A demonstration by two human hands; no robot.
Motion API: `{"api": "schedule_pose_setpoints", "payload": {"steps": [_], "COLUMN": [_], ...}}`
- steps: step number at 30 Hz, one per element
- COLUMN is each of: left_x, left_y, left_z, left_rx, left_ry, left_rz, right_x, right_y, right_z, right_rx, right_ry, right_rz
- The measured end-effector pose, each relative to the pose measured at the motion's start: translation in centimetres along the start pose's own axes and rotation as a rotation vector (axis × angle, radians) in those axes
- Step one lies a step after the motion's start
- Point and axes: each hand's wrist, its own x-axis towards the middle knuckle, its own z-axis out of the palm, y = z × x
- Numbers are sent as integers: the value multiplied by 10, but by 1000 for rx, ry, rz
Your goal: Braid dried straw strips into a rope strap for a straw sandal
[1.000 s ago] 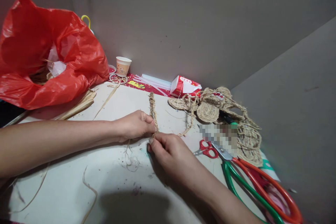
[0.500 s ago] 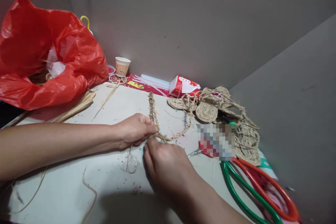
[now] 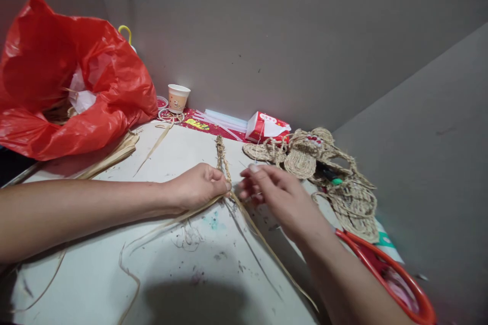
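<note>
My left hand [image 3: 196,187] rests on the white table [image 3: 179,264] with its fingers pinched on the near end of a braided straw cord [image 3: 221,156] that runs away toward the wall. Two loose straw strands [image 3: 263,241] trail from that pinch toward me across the table. My right hand [image 3: 280,198] hovers just right of the braid with its fingers spread and nothing in them. Its fingertips are close to the braid and the left hand's fingertips.
A red plastic bag [image 3: 64,81] sits at the far left with straw strips [image 3: 114,152] beside it. A paper cup [image 3: 178,97], a red carton [image 3: 267,127] and woven straw pieces [image 3: 324,167] line the wall. Red-handled scissors [image 3: 396,274] lie at right.
My right hand has let go of the braid's end, lifted and moved right and away, with its fingers now spread. Two long straw strands now lie stretched toward me. My left hand has stayed put.
</note>
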Motion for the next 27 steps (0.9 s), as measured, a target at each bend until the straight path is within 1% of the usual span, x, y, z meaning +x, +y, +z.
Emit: {"api": "schedule_pose_setpoints", "payload": {"steps": [2, 3, 4, 6, 8, 9, 12, 14, 17, 19, 21, 24, 27], "left_x": [0, 0, 0, 1, 2, 3, 5, 6, 7, 7, 7, 6, 3], "left_y": [0, 0, 0, -2, -3, -4, -4, -4, -3, -1, 3, 11, 21], "left_z": [1, 1, 1, 0, -1, -1, -3, -4, -6, -9, -14, -21, -22], "left_rx": [-20, -17, 0, 59, 100, 104, 78, 67, 128, 210, 313, 510, 741], "left_ry": [-81, -108, -107, -42, 6, -7, -115, -174, -174, -162, -185, -209, -141], "left_rz": [64, 84, 89, 78, 76, 81, 106, 122, 106, 78, 74, 122, 152], "right_x": [5, 5, 4, 2, 2, 3, 9, 12, 13, 13, 13, 12, 9], "right_y": [9, 12, 14, 15, 15, 16, 19, 21, 23, 24, 24, 23, 22], "right_z": [10, 14, 17, 20, 18, 15, 8, 4, 2, 3, 5, 9, 16], "right_rx": [133, 180, 217, 269, 256, 226, 122, 140, 280, 370, 424, 446, 421], "right_ry": [-220, -305, -364, -417, -417, -411, -423, -456, -521, -551, -537, -459, -380], "right_rz": [165, 228, 275, 317, 295, 269, 190, 209, 294, 324, 335, 346, 363]}}
